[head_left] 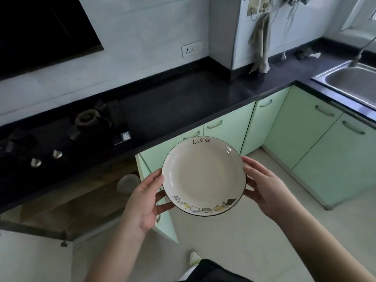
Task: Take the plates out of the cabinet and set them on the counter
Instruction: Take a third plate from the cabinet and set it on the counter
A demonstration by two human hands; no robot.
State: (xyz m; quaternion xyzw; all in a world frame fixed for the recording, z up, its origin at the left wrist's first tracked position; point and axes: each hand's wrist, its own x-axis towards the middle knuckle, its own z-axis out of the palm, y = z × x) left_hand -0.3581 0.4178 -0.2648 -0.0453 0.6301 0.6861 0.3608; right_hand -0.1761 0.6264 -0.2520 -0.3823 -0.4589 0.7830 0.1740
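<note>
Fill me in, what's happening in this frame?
A person holds a white plate, printed "Life" with cartoon cats along its rim, level in both hands: left hand and right hand on opposite edges. It is in the air, not yet on the black counter. The green cabinet door below stands open, with another plate-like dish dimly visible inside.

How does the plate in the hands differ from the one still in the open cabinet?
The held plate is in the air in front of the counter, gripped at opposite rims by the left hand and right hand; the cabinet plate sits inside on the shelf, untouched. The held plate shows fully, with "Life" lettering and cartoon figures; the cabinet plate is dim and partly hidden, any pattern unreadable. Both look round and pale.
</note>
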